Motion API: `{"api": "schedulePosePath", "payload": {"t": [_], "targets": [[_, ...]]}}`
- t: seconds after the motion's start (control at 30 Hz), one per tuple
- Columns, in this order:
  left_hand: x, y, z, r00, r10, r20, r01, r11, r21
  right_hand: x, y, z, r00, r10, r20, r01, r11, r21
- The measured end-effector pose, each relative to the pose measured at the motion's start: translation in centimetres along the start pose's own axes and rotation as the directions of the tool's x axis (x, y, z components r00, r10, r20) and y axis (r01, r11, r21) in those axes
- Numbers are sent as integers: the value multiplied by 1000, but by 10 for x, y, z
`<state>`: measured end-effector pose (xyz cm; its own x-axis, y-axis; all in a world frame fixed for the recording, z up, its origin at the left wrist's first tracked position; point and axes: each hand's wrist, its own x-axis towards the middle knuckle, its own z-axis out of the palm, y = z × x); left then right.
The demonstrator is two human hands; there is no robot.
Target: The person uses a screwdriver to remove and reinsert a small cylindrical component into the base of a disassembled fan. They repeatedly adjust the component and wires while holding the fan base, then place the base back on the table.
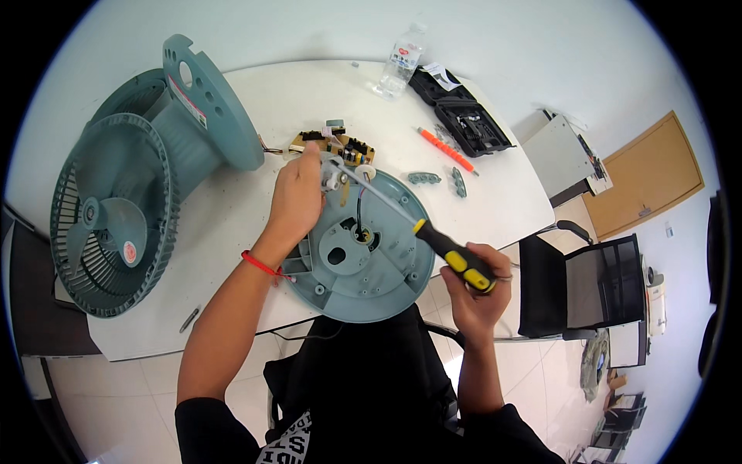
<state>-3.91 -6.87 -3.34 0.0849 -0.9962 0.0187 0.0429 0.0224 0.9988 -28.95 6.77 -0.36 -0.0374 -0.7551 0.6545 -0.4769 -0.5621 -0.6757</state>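
My right hand (481,298) is wrapped round the black and yellow handle of a screwdriver (454,254). Its long metal shaft slants up and left, and the tip meets a small light-grey part (332,178), perhaps a small motor. Closed fingers of my left hand (296,197) hold that part above the far side of a round grey-green fan base (371,282). Dark wires come up through the middle of the base. Just beyond the left hand lies a tan circuit board (357,148) with black components.
A grey-green fan (112,224) lies on its side at the left. Right of the base are small grey-green pieces (423,178), an orange pen-like tool (448,151), a black tool case (475,127) and a water bottle (400,62). A small metal bit (189,319) rests near the table's front-left edge.
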Motion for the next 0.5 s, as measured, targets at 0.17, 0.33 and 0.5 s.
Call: {"api": "schedulePosePath", "payload": {"t": [0.17,0.33,0.5], "targets": [[2,-1,-1,1000,-19,24,21,996,-85,-7,9,7,979,140,-150,-67,907,415],[0,2,1,999,-31,21,32,997,-65,3,11,7,961,65,-269,39,930,365],[0,4,1,999,-46,20,47,998,-41,10,4,1,969,116,-219,41,797,603]]}}
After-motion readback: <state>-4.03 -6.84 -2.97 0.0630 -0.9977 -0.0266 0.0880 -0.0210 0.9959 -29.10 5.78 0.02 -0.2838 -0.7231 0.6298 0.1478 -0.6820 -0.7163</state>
